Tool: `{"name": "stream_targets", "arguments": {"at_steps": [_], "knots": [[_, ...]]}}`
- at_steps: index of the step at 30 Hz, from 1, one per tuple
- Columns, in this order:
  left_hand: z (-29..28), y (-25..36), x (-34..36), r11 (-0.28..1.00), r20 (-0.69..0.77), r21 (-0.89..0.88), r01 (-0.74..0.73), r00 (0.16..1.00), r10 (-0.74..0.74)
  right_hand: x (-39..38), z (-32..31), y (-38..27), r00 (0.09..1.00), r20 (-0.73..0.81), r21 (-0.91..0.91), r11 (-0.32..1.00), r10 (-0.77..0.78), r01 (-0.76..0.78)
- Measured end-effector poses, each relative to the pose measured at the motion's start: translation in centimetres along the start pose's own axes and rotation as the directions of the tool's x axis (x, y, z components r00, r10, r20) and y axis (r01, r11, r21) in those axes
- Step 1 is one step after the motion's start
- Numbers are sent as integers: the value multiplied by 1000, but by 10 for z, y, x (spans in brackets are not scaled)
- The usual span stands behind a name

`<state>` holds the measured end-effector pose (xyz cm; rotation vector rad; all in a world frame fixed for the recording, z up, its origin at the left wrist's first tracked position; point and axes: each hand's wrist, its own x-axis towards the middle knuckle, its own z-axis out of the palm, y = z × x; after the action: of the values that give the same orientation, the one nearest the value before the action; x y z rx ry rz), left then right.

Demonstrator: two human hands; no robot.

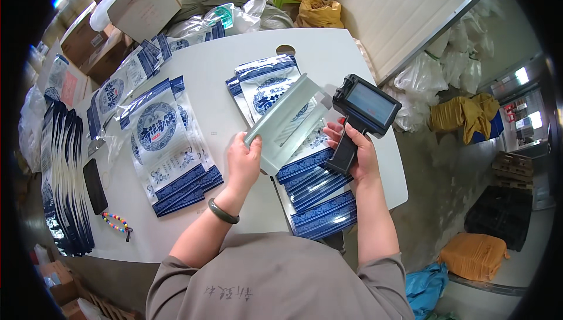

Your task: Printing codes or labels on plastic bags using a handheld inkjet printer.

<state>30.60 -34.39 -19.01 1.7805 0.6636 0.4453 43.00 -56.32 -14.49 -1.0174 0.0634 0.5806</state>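
My left hand (246, 161) grips a pale metal angled guide (278, 126), held tilted over a pile of blue-and-white printed pouches (314, 214). My right hand (359, 153) is wrapped round the handle of a black handheld device (366, 106) with a screen on top, just right of the guide. To my left lie another stack of similar pouches (155, 123) and a long fanned row (64, 179) of them. A black phone (94, 185) with a bead strap (117, 223) rests between these.
The white table (393, 185) has more pouches along its back-left. Cardboard boxes (88, 44), wrapped bundles and yellow sacks (316, 12) stand beyond it. A pale wall panel is at the back right; hanging plastic bags (422, 76), pallets (510, 170) and an orange sack (472, 255) are on the right.
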Motion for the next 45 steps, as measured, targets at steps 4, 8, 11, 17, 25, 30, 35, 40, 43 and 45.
{"name": "stream_targets", "arguments": {"at_steps": [4,8,11,17,25,30,35,40,43,45], "knots": [[-7,-19,11,997,-14,-66,-30,999,29,-4,-2,-6,1000,9,-6,1000,6,-6],[-29,1,29,984,0,-67,-166,986,166,-23,-9,-15,998,-9,-23,998,-61,60],[-30,11,42,975,119,58,-212,972,205,-38,-4,-19,992,-90,-90,992,-93,85],[-29,1,55,954,176,209,-215,968,179,-57,-4,-15,994,-67,-127,989,-86,77],[-34,11,55,943,260,300,-141,964,62,-67,11,-17,997,-63,-293,956,-45,25],[-35,8,56,942,242,264,-207,960,143,-65,32,-14,999,-33,-395,919,-32,16],[-37,20,59,934,302,328,-143,953,40,-67,49,-14,999,-38,-482,876,8,-26],[-38,25,61,926,306,356,-126,952,12,-65,58,-16,999,-37,-536,843,39,-53],[-38,22,64,920,312,372,-125,950,3,-65,63,-16,998,-43,-587,807,41,-59],[-39,22,64,914,322,385,-129,947,-2,-63,66,-14,999,-7,-592,804,50,-45]]}}
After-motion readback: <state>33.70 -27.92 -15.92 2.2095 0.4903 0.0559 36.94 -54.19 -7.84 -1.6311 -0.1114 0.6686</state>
